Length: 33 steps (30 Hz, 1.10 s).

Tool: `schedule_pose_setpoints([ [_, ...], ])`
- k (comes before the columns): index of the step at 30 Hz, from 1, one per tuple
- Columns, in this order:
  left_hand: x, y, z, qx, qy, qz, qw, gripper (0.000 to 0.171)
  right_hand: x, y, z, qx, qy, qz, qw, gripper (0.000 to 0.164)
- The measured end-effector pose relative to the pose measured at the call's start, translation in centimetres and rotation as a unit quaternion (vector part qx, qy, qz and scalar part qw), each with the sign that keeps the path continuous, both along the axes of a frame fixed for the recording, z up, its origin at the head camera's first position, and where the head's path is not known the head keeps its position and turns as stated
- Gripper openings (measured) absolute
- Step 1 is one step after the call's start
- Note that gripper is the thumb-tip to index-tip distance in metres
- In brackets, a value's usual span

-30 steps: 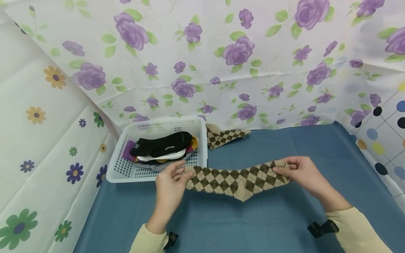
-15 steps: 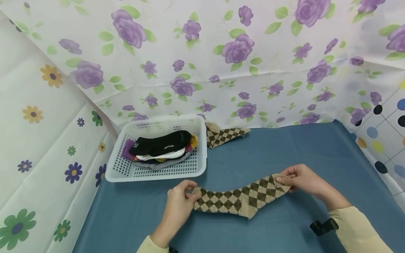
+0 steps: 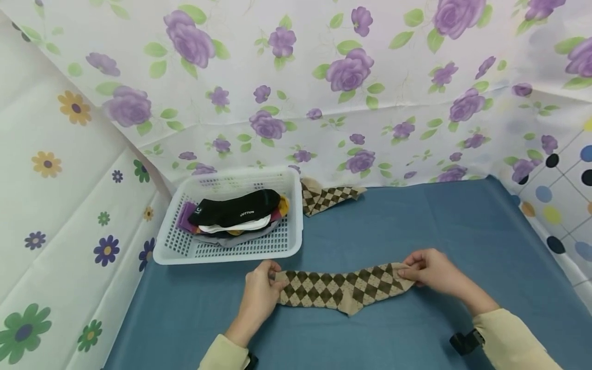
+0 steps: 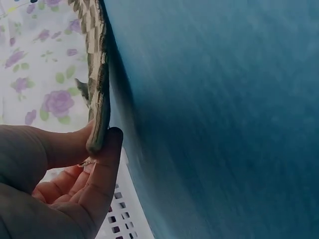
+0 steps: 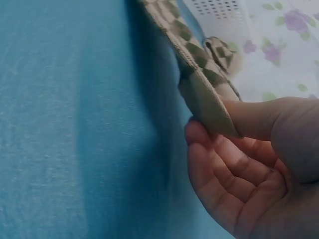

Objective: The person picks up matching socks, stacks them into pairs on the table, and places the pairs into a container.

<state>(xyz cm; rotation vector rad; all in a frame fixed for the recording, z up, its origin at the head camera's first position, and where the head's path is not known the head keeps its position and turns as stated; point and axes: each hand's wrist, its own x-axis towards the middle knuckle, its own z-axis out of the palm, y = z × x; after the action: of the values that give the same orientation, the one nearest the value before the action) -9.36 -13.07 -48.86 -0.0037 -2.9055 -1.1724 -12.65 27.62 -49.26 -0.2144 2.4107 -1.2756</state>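
A beige and brown argyle sock [image 3: 324, 290] stretches sideways between my two hands, its plain beige heel pointing toward me. My left hand [image 3: 261, 290] pinches the sock's left end between thumb and fingers; the left wrist view shows that edge [image 4: 99, 109] gripped close to the tips. On the other side my right hand [image 3: 432, 270] pinches the plain beige right end, which appears between thumb and forefinger in the right wrist view [image 5: 207, 102]. The sock is held just over the blue cloth, with a shadow beneath it.
A white perforated basket [image 3: 226, 259] at the back left holds a pile of socks, a black one [image 3: 236, 208] on top. Beside it lies another argyle sock [image 3: 330, 199] against the flowered backdrop. Blue cloth [image 3: 462, 221] covers the table.
Both hands have brought the sock down and nearer to me, then slightly left in the last half second. The right end has dropped, so the sock now lies more level. Both grips stay.
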Motion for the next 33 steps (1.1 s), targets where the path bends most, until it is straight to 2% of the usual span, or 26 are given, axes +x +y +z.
schedule_pose_setpoints([
  [7,-1.0,-0.3,-0.3,-0.025,0.0,-0.006,0.9997,0.026,0.1,-0.7,-0.2,0.07,0.037,-0.034,0.996,0.026],
  [9,-0.9,-0.3,-0.3,-0.05,0.008,-0.003,0.9987,0.026,0.2,-0.9,-0.1,0.09,0.054,-0.036,0.994,0.027],
  [11,-0.7,-0.3,-0.1,-0.087,0.031,-0.002,0.9957,0.026,0.3,-1.1,0.2,0.112,0.085,-0.04,0.989,0.027],
  [13,-0.3,-0.2,0.3,-0.125,0.063,-0.005,0.9902,0.024,0.6,-1.4,0.7,0.139,0.136,-0.049,0.98,0.027],
  [16,0.2,0.2,0.8,-0.156,0.098,-0.017,0.9828,0.02,1.1,-2.3,1.2,0.165,0.228,-0.057,0.958,0.028],
  [18,0.3,0.5,0.9,-0.156,0.099,-0.032,0.9823,0.017,1.5,-3.1,1.4,0.17,0.275,-0.043,0.946,0.028],
  [20,0.2,0.8,0.9,-0.145,0.08,-0.051,0.9849,0.016,1.7,-3.9,1.4,0.17,0.3,-0.007,0.939,0.028],
  [23,-0.1,1.0,0.6,-0.134,0.03,-0.08,0.9872,0.019,1.9,-4.7,1.1,0.174,0.295,0.054,0.938,0.025],
  [25,-0.2,1.1,0.3,-0.13,-0.009,-0.098,0.9866,0.021,1.9,-5.0,0.7,0.185,0.278,0.079,0.939,0.022],
  [28,-0.4,1.0,0.0,-0.127,-0.049,-0.117,0.9838,0.026,1.9,-5.0,0.3,0.197,0.244,0.093,0.945,0.023],
  [33,-0.8,0.8,-0.1,-0.115,-0.065,-0.128,0.983,0.031,1.8,-4.7,-0.1,0.19,0.196,0.094,0.957,0.024],
])
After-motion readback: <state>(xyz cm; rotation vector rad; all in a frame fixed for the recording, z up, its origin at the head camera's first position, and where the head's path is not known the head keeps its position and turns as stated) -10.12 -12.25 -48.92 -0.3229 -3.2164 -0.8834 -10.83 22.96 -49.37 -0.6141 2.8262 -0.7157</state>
